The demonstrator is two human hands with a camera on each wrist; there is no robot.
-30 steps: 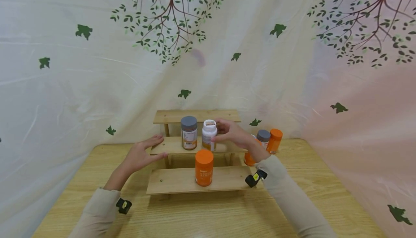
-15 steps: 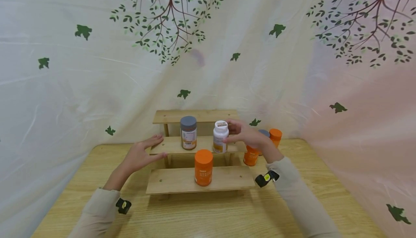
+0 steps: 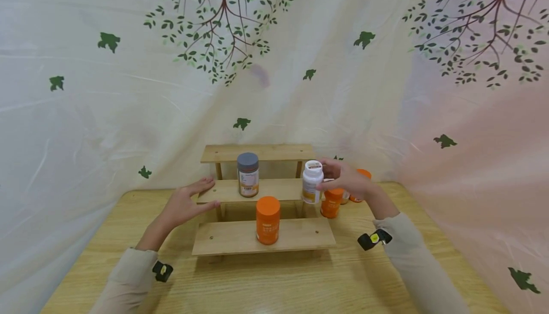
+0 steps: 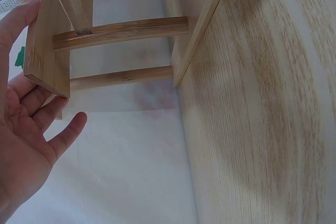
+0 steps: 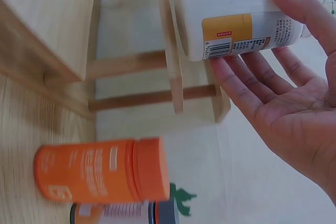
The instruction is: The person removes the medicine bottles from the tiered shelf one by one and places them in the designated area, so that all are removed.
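Observation:
A white pill bottle (image 3: 312, 182) with a yellow and white label is in my right hand (image 3: 344, 179), gripped between thumb and fingers. It stands upright at the right end of the middle tier of a three-tier wooden stand (image 3: 279, 190); in the right wrist view its base (image 5: 190, 24) is right by the board. My left hand (image 3: 182, 205) holds the left end of that tier, thumb at the front and fingers behind, with fingertips (image 4: 56, 106) against the board's edge. A grey-capped jar (image 3: 248, 175) occupies the middle tier, and an orange jar (image 3: 268, 221) the lowest.
On the table (image 3: 274, 285), right of the stand, are another orange jar (image 3: 330, 203), a grey-capped jar (image 5: 113, 213) and a farther orange jar (image 3: 364, 173), partly behind my right hand. A fabric backdrop (image 3: 180, 114) with printed leaves hangs behind the table.
My right hand has moved the white bottle rightward along the middle tier, from beside the grey-capped jar to the tier's right end. My left hand has stayed in place.

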